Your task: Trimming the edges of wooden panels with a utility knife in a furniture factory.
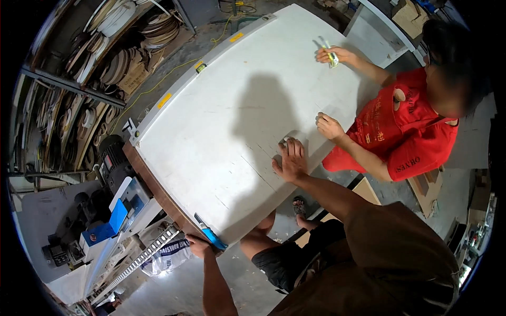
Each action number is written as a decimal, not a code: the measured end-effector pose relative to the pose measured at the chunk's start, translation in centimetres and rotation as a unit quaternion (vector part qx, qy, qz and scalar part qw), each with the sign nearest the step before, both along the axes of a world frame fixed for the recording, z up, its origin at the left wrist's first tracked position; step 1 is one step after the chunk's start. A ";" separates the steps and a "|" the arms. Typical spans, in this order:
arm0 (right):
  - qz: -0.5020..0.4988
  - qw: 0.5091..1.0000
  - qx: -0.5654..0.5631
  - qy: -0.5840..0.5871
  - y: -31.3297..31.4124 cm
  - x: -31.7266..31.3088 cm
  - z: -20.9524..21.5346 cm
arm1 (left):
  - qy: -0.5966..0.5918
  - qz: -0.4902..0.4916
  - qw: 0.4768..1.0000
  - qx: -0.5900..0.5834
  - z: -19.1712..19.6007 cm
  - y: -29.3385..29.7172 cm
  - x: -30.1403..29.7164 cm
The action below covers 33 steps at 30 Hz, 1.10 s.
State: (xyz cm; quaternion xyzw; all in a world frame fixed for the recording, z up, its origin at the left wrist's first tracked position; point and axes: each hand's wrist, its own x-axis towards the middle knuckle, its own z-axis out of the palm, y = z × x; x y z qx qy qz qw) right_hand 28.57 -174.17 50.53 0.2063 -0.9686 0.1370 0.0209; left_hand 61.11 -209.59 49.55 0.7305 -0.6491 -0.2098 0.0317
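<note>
Resting on white panel (208, 124): right hand (292, 160); lettering (377, 122) marks red shirt (414, 137).

From the right hand (291, 160), bare white board (237, 118) leaves passage toward 11 o'clock, up to the long level (200, 67); a co-worker's hand (330, 127) blocks 2, a blue knife (212, 235) (beside the left hand (198, 245)) between 7 and 8.

We observe a white tabletop (184, 142) with a brown edge (153, 185). Dark lines (257, 171) mark its surface between the right hand (291, 158), which rests on it, and the left hand (199, 246). A blue utility knife (213, 237) lies just beside the latter; well beyond both, a long level (182, 83) follows one side.
</note>
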 end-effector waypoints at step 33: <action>0.002 1.000 -0.006 0.002 -0.1 -0.1 0.5 | 0.005 -0.020 0.999 -0.043 1.1 0.8 -0.6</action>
